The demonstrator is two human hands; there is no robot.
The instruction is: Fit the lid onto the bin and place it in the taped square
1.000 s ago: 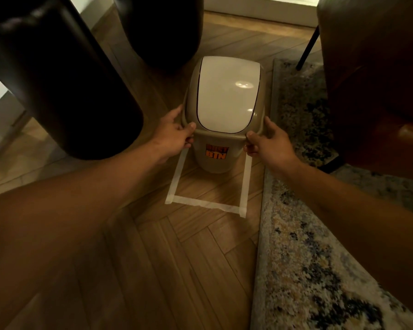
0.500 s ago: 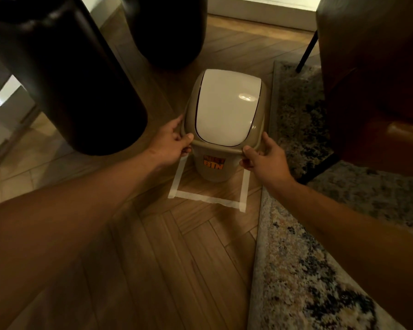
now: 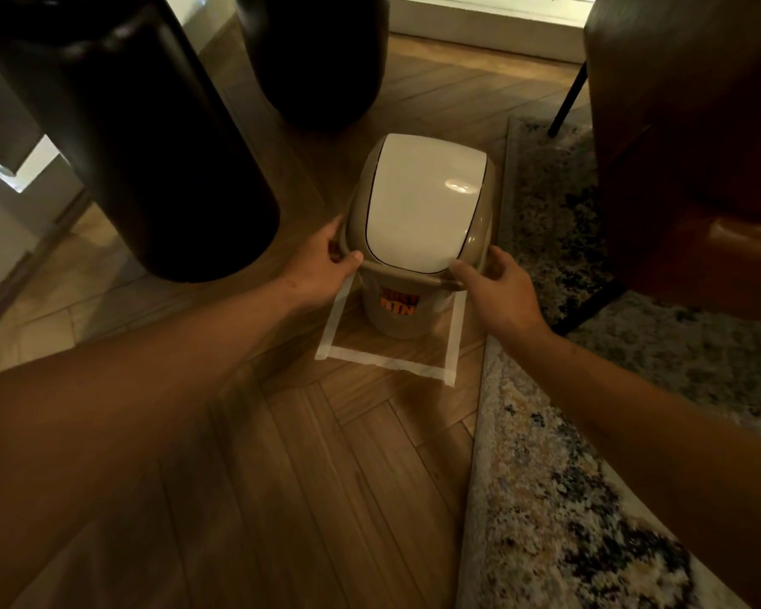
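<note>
A small beige bin (image 3: 398, 316) with an orange label stands on the wood floor inside the taped square (image 3: 385, 361). Its lid (image 3: 422, 204), beige with a white swing flap, sits on top of it. My left hand (image 3: 326, 268) grips the lid's left rim, thumb on top. On the right rim rests my right hand (image 3: 499, 292), its thumb over the edge and fingers along the side. The far side of the square is hidden behind the bin.
Two tall dark cylinders (image 3: 124, 125) stand at the left and behind the bin. A patterned rug (image 3: 589, 498) lies along the right of the tape. A brown leather chair (image 3: 686, 125) with thin black legs stands at the right.
The bin has come down toward me and into the taped square, with both hands still on the lid's rim.
</note>
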